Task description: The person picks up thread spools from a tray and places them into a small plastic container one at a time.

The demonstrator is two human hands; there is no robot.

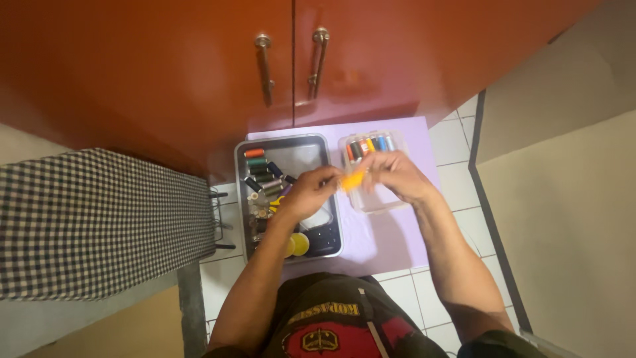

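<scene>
Both hands meet above a lilac mat [384, 242] on a white tiled counter. My left hand [308, 192] and my right hand [396, 174] together pinch an orange thread spool [352, 179] between their fingertips. Under the left hand lies a metal tray [288, 149] with several thread spools [262, 176] in dark, green and orange colours, plus a yellow round item [299, 244]. Beneath the right hand sits a clear plastic box [377, 202] with a row of coloured spools [368, 146] along its far side.
Red-brown cabinet doors with two metal handles [291, 63] hang above the counter. A black-and-white checked cloth [99, 222] covers a surface at the left. A beige wall [570, 219] runs down the right side.
</scene>
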